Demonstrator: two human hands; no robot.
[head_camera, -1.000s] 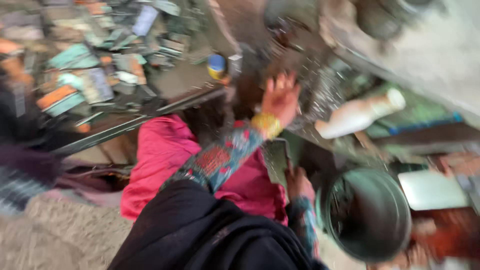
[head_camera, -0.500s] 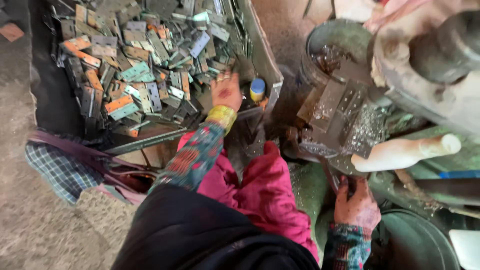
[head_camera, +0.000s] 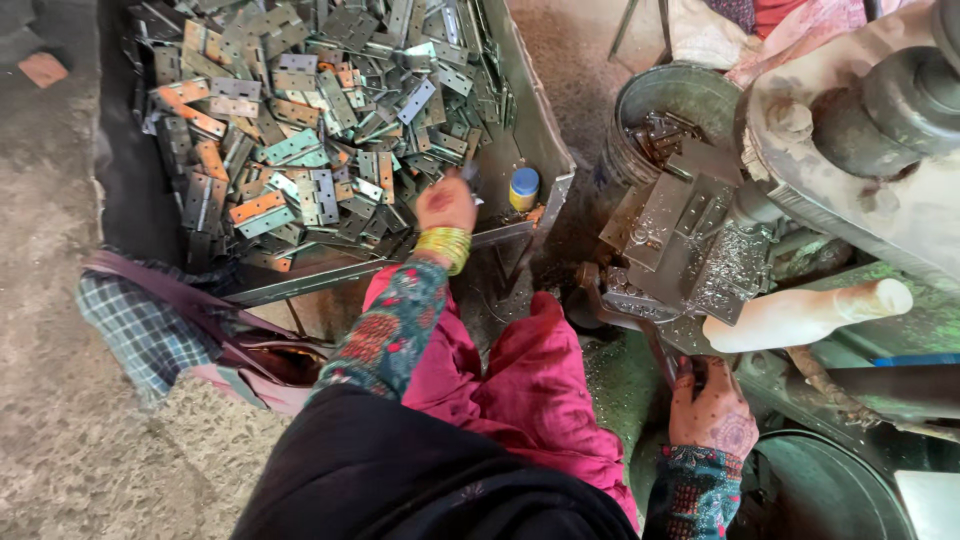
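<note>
Patterned floral sleeves (head_camera: 385, 335) are worn on both arms. Yellow bangles (head_camera: 444, 246) are worn at the left wrist. Pink trousers (head_camera: 520, 390) and a black shawl (head_camera: 400, 480) are seen.

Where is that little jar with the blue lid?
In the head view, the small yellow jar with the blue lid stands in the near right corner of the metal tray, beside the heap of hinges, just right of the person's left hand.

Bright, even daylight; sharp, soft shadows.

Pretty gritty workshop: rough grey concrete floor (head_camera: 70, 330) scattered with metal shavings, a checked cloth (head_camera: 140, 335) lying at the left, daylight coming in, a grimy machine body (head_camera: 880, 170) filling the right side.
</note>
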